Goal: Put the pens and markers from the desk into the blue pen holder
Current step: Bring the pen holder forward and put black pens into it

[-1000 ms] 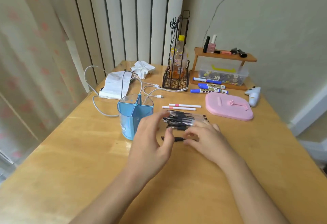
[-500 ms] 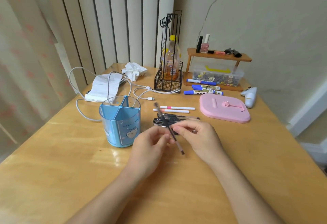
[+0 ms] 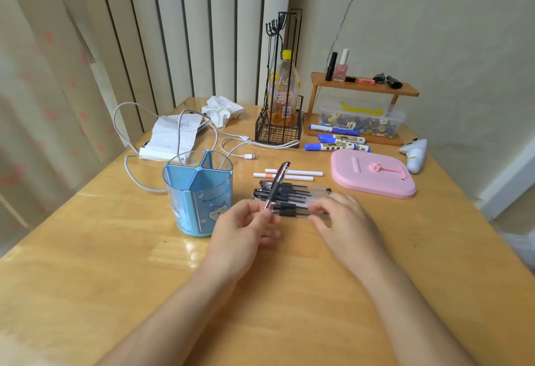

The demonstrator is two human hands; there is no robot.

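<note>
Lettering on the blue pen holder (image 3: 198, 195) reads something like "Machimaru" above a small cartoon face; the labels on the markers and the bottle are too small to read. Its rim shows a divider splitting it into compartments, and it stands upright on the counter (image 3: 115, 264), just left of the left hand (image 3: 243, 229). That hand comes in from below with its fingers (image 3: 267, 215) pinched on the lower end of one black pen (image 3: 276, 184), which tilts up and away over a pile of black pens (image 3: 292, 196) lying side by side on the counter, about six, though overlap makes the count uncertain. The right hand (image 3: 338, 221) is palm down with its fingers loosely curled over the right end of that pile; I cannot tell whether it grips any of them. Beyond the pile lie two white pens (image 3: 289, 174) with pink bands, parallel and close together. Farther back, three blue-capped markers (image 3: 337, 138) lie in front of a small wooden shelf (image 3: 364, 89). To the right of the pens sits one pink lid-like tray (image 3: 373, 174). A wire rack (image 3: 279, 131) holds one bottle (image 3: 283, 87) with a yellow cap.
</note>
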